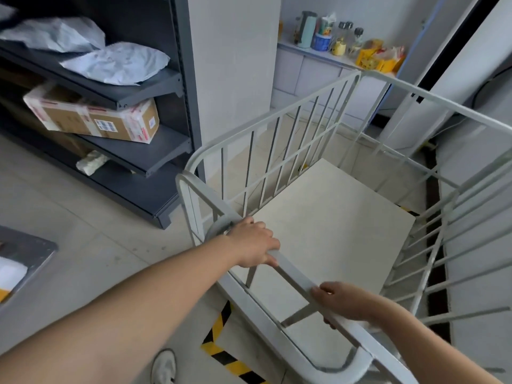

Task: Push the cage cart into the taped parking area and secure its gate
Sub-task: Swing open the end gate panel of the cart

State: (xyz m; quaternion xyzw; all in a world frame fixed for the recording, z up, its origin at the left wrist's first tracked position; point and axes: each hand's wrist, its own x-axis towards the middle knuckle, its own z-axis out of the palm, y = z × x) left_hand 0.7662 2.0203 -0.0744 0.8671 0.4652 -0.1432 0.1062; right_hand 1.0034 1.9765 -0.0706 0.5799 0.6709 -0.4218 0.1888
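Note:
The white metal cage cart [299, 128] fills the middle of the view, with barred sides and a pale flat floor panel [329, 217] with nothing on it. My left hand [253, 242] grips the near top rail [293, 268] close to its left corner. Farther right along the same rail, my right hand [342, 300] is closed around it. Yellow and black striped tape [221, 347] marks a corner on the floor just under the near side of the cart. Another bit of the tape [407, 209] shows beyond the cart's right side.
A dark grey shelving unit [144, 151] stands to the left with a cardboard parcel [91, 115] and white mailer bags [116, 63]. A white pillar [235, 65] rises behind the cart's left side. A ledge with bottles and cups [327, 37] lies ahead. My white shoe [163, 367] is at the bottom.

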